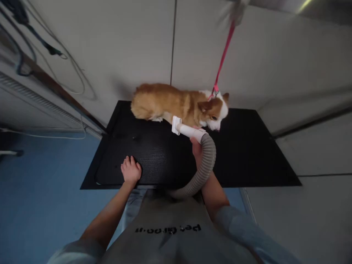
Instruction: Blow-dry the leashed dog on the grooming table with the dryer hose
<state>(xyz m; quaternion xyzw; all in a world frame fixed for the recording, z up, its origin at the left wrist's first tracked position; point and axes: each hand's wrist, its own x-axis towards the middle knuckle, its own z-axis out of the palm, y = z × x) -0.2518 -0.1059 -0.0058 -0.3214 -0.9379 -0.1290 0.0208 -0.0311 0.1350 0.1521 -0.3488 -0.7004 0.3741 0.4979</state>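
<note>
My right hand is wrapped round the white nozzle of a pet dryer hose, whose flat head points left along the dog's front side. From the nozzle a grey ribbed hose curves down towards my apron. A brown and white dog lies or crouches along the far edge of the black grooming table, its head at the right. My left hand rests flat near the table's front left part, on the textured mat, holding nothing.
A pink leash runs from the dog's neck up to a support at the top. Grey wall panels stand right behind the table. Cables and a brown bar are at the left, above the blue floor.
</note>
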